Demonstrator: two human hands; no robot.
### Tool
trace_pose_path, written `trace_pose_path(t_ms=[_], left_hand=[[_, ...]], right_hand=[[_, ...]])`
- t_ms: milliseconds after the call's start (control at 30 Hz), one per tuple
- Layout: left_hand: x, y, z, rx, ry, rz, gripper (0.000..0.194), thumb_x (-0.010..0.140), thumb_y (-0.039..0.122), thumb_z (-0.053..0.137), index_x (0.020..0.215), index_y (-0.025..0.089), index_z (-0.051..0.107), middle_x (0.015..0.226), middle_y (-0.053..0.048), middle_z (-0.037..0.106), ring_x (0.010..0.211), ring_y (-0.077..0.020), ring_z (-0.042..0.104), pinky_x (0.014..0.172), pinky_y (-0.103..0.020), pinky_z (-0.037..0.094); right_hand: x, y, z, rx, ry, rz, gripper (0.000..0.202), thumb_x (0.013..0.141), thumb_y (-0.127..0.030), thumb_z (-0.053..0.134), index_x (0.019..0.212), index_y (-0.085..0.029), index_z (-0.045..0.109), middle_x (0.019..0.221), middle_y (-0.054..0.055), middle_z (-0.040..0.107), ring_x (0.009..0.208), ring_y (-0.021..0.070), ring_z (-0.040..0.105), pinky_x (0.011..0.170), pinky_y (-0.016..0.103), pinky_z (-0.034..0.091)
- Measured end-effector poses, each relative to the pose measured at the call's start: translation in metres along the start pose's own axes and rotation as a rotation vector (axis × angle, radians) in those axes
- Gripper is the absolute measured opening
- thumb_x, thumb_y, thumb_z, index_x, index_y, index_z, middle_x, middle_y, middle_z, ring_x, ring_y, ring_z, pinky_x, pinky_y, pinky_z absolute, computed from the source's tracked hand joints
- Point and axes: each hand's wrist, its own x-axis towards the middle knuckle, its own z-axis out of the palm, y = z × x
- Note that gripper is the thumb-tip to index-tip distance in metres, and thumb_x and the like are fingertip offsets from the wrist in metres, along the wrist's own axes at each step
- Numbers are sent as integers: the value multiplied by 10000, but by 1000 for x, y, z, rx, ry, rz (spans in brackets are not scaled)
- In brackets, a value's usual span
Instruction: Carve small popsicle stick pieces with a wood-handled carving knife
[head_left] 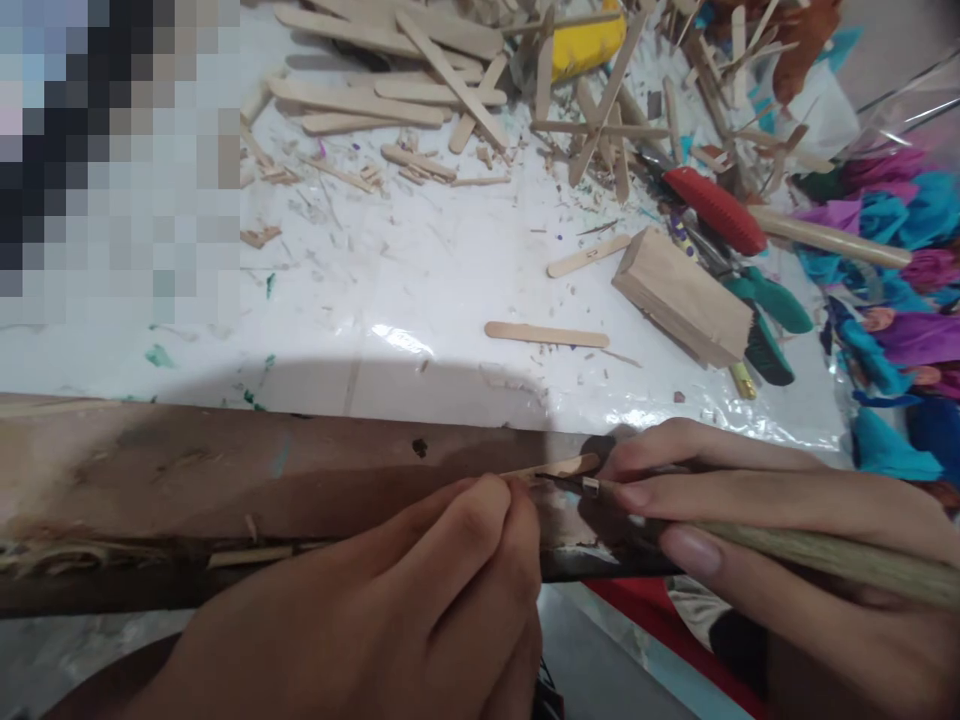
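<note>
My left hand [450, 570] is closed, pinching a wooden craft stick [570, 466] against the brown wooden board at the table's near edge. The stick's rounded end sticks out to the right of my fingers; the rest lies hidden under the hand. My right hand [780, 530] grips a slim tool with a wooden handle [817, 560], held like a pen. Its thin dark tip [559, 479] points left and lies close along the stick. Whether the tip is a blade I cannot tell. A small pale piece [591, 485] shows on or beside the tip.
Beyond the brown board [337, 460] lie a loose craft stick [547, 334], a wooden block [682, 295], red-handled [716, 210] and green-handled [772, 300] tools. Piles of craft sticks [360, 103] and shavings cover the back. Colourful crumpled material [892, 330] is at right.
</note>
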Motion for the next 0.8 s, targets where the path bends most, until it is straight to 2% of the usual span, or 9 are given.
trace_pose_path(t_ms=[100,200,333,400,500,533,567,667,800], left_hand=[[1,10,-5,-5,-9,-75,245,1258,286,728,1160,206,939,1459,-88,937,1342,-266,812,1389,-368,658],[2,12,-4,-17,16,-135,255,1255,248,728,1136,216,951,1437,-74,938,1347,-262,796,1399,-359,646],[4,1,1,-59,81,-107,399,1280,149,581,1222,176,975,1365,-84,962,1202,-243,819,1207,-318,716],[6,-2,-1,-80,45,-72,414,1280,110,562,1321,127,974,1386,-101,974,1171,-252,835,1127,-320,730],[9,2,-10,-87,-26,-62,372,1293,110,597,1363,105,962,1398,-103,982,1200,-282,851,1067,-358,735],[10,5,-12,-89,-54,-181,344,1285,91,621,1334,107,961,1392,-105,984,1227,-295,851,1053,-380,737],[10,8,-14,-96,-46,-206,320,1275,78,642,1312,100,959,1352,-109,988,1187,-295,849,1010,-385,739],[10,11,-15,-90,-31,-183,301,1268,61,644,1309,89,941,1316,-107,990,1149,-293,858,901,-393,728],[11,6,-13,-81,-29,-153,296,1260,45,632,1333,63,919,1335,-129,989,1136,-295,870,896,-399,726]], right_hand=[[-1,-2,1,22,51,30,273,1123,-292,974,1266,-510,1055,1286,1,1005,1101,274,1003,896,263,826],[-3,-3,1,-33,16,-23,211,1135,-335,986,1254,-495,1053,1278,10,1007,1039,265,1001,870,282,842],[0,-6,6,-20,-2,-36,246,1149,-359,983,1316,-531,1033,1221,-10,1016,1040,262,1005,842,292,844],[2,-9,10,42,41,49,220,1139,-355,998,1273,-524,1042,1190,-4,1017,1027,259,998,798,283,827],[7,-13,15,113,69,195,49,1095,-449,1041,1136,-440,1066,1100,37,1010,888,241,957,740,277,800],[8,-13,16,126,70,226,75,1076,-479,1053,1089,-407,1068,1068,49,1003,850,235,942,720,268,789],[9,-13,17,142,68,241,121,1058,-500,1061,1045,-380,1066,1023,55,993,816,231,930,696,256,777],[10,-9,18,222,112,300,214,980,-540,1117,937,-345,1039,924,46,968,779,224,920,636,216,735],[8,-3,20,328,166,425,318,891,-583,1184,983,-313,1043,899,70,969,777,263,946,642,253,764]])
